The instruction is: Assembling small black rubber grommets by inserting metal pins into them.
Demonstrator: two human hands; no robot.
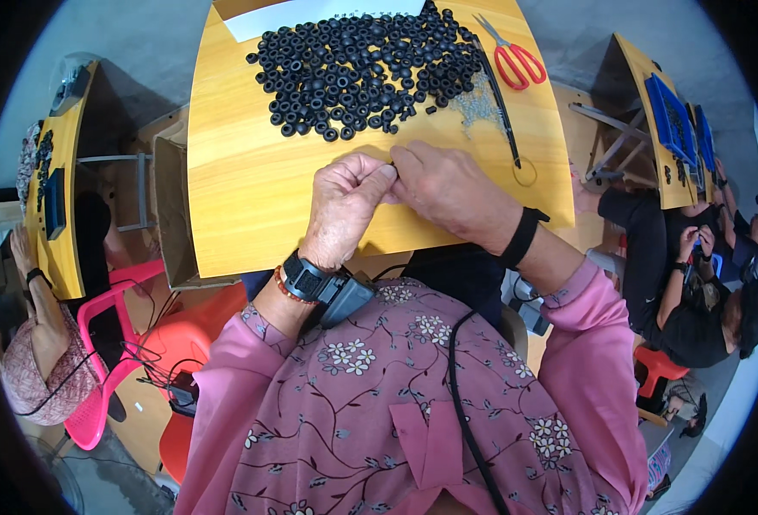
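Observation:
My left hand (349, 202) and my right hand (452, 190) meet over the near half of a yellow wooden table (250, 189). The thumbs and fingertips of both are pinched together around a small black piece (390, 166). Only a dark sliver of it shows; the fingers hide the rest. Just beyond the hands spreads a large pile of small black ring-shaped parts (336, 77), some lying with the hole up. To the right of the pile is a scatter of tiny clear pieces (479, 105).
Red-handled scissors (516, 64) lie at the table's far right, beside a thin black rod (501, 107). White paper (319, 17) sits at the far edge. A cardboard box (177, 215) stands by the table's left side. Other people work at tables on both sides, with blue trays (673, 120) at right.

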